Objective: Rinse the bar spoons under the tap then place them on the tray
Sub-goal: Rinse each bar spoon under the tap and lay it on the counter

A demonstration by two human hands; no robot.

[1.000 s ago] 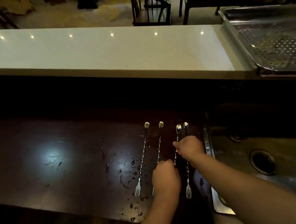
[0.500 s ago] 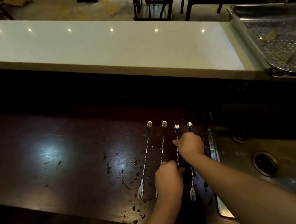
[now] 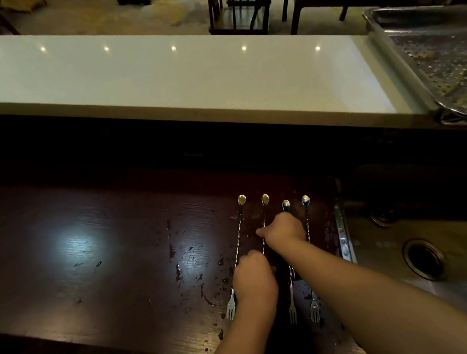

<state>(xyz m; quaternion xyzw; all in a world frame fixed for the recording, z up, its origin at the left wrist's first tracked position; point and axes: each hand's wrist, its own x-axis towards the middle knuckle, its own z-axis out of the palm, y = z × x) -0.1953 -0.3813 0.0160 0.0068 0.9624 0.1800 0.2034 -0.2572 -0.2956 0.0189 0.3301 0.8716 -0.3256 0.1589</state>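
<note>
Several bar spoons lie side by side on the dark wooden counter (image 3: 87, 259), bowls away from me and fork ends toward me. The leftmost spoon (image 3: 238, 236) and the rightmost spoon (image 3: 306, 217) lie free. My left hand (image 3: 254, 283) is curled down over the lower stem of the second spoon (image 3: 264, 211) and hides its fork end. My right hand (image 3: 284, 230) is closed over the upper stem of the third spoon (image 3: 285, 206), with a fingertip touching the second spoon's stem. All the spoons rest on the counter. The perforated metal tray (image 3: 380, 33) sits at the far right.
A steel sink (image 3: 460, 221) with a round drain (image 3: 423, 259) lies just right of the spoons; no tap is in view. Dark drops and smears spot the wood around the spoons. A white bar top (image 3: 151, 83) runs across behind, with chairs (image 3: 236, 0) beyond.
My right hand has slid a little to the left, off the rightmost spoon and onto the third, reaching the second. My left hand stays over the second spoon.
</note>
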